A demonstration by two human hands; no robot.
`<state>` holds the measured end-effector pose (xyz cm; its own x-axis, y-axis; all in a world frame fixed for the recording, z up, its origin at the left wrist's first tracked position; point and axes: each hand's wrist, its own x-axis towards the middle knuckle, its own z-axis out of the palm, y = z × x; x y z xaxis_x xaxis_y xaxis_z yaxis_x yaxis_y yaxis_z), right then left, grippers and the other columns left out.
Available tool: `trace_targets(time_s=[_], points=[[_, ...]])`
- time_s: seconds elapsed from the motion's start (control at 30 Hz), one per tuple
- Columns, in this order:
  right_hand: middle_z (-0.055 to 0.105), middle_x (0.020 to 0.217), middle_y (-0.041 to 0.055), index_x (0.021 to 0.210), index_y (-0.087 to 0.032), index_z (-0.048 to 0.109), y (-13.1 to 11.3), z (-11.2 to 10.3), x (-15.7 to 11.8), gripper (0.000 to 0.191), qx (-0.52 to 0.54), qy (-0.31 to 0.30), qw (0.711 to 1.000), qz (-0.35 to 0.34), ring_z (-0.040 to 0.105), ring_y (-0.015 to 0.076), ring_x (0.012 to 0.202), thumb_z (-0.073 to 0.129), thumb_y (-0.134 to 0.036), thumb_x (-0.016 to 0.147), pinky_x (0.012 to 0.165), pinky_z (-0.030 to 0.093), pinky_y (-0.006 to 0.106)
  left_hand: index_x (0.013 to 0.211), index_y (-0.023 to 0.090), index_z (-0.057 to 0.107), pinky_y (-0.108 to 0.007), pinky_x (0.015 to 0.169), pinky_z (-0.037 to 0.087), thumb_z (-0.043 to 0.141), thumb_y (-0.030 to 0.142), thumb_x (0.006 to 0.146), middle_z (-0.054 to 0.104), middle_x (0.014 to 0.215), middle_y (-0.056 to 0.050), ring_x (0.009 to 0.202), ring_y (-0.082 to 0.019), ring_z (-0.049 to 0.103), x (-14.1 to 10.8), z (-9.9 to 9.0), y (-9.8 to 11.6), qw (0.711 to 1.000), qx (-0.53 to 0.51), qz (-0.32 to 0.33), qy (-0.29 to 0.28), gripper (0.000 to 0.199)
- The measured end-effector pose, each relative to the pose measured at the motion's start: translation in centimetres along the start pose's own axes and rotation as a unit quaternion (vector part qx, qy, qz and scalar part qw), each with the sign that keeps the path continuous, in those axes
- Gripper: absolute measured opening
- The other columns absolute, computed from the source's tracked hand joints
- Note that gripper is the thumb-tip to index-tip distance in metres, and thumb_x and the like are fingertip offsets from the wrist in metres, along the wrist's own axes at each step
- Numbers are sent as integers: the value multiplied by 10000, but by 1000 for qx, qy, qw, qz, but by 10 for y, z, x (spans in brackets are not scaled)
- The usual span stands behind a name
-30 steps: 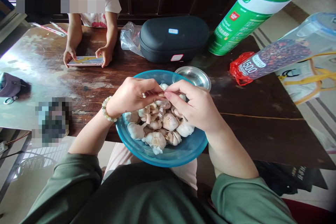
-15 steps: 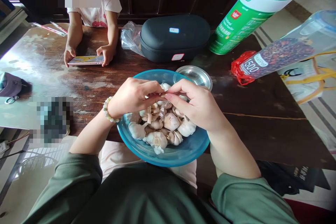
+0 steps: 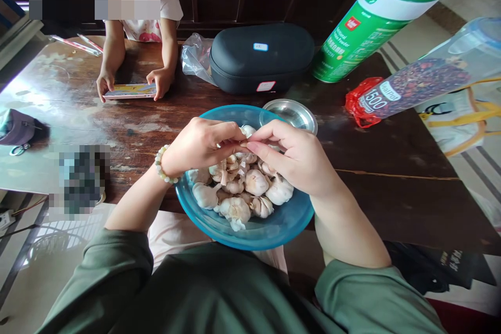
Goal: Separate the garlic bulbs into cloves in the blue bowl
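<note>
My left hand (image 3: 201, 143), wearing a pale bead bracelet (image 3: 165, 164), and my right hand (image 3: 287, 156) meet above a blue glass bowl (image 3: 245, 235). Their fingertips pinch something small at the bowl's far side, mostly hidden by the fingers, perhaps a piece of garlic. Heads and cloves of garlic (image 3: 256, 182) with papery skins fill the bowl just beneath my hands. Loose skin strips lie among them.
A steel dish (image 3: 290, 116) touches the bowl's far rim on a worn wooden table (image 3: 129, 128). Beyond stand a black zip case (image 3: 261, 57) and a green canister (image 3: 370, 26). A person across the table holds a phone (image 3: 130, 91).
The whole scene sits slightly further right in view. My hands stay pinched together over the bowl.
</note>
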<state>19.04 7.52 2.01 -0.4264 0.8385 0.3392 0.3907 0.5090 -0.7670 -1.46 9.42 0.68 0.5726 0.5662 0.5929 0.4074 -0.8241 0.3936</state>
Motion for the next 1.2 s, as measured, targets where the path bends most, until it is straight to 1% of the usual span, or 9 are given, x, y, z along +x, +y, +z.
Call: trace_targets(time_s=[0.1,0.23,0.33,0.47,0.63,0.8,0.97,1.2], points=[[690,765,-17,836,-200,621,0,0,0,26,-10,-2,1000,1,624,122,643,612,-215,855,581,481,225,841,143,653,-179,563,442,593,288,876,706,699,-19,595,-95,641,0,0,0,1000,4,2,-2,161],[676,742,-24,823,-196,611,0,-1,0,52,2,-9,1000,8,614,112,630,588,-199,869,586,477,219,848,146,657,-175,575,450,618,315,862,715,716,-19,615,-97,652,0,1,0,1000,-2,-8,-8,173],[673,743,-25,816,-193,600,-1,-1,0,70,15,-12,1000,13,616,107,642,576,-206,881,597,477,215,841,140,657,-167,564,445,628,302,857,708,695,-14,597,-87,641,0,1,0,1000,-15,-5,1,165],[681,768,-24,830,-194,612,0,-1,0,37,16,-8,1000,11,618,106,649,608,-212,862,589,474,212,839,129,658,-163,551,441,624,269,857,700,677,-14,577,-82,629,0,1,-1,1000,-19,4,11,145],[682,755,-27,828,-190,624,1,-1,1,50,-1,-1,1000,1,620,103,636,591,-185,865,594,478,213,864,129,667,-166,591,465,643,272,846,716,717,-21,618,-90,646,0,1,0,998,-56,-28,-4,146],[699,767,-19,839,-182,638,-1,0,1,25,-24,15,1000,-13,632,106,645,620,-194,851,601,480,216,857,123,670,-161,592,465,657,258,834,709,717,-15,615,-85,639,0,1,0,996,-72,-48,-4,137],[703,767,-17,822,-185,636,-1,0,1,43,-15,4,1000,1,643,114,677,613,-190,858,618,483,220,870,127,669,-162,593,469,653,246,835,711,725,-15,625,-88,645,-1,1,0,997,-68,-44,-8,125],[684,723,-19,814,-181,648,-2,-2,1,74,1,2,1000,23,614,105,617,602,-211,863,579,469,213,882,127,671,-163,600,478,661,248,833,727,750,-23,635,-91,658,0,0,0,996,-77,-41,-13,131]])
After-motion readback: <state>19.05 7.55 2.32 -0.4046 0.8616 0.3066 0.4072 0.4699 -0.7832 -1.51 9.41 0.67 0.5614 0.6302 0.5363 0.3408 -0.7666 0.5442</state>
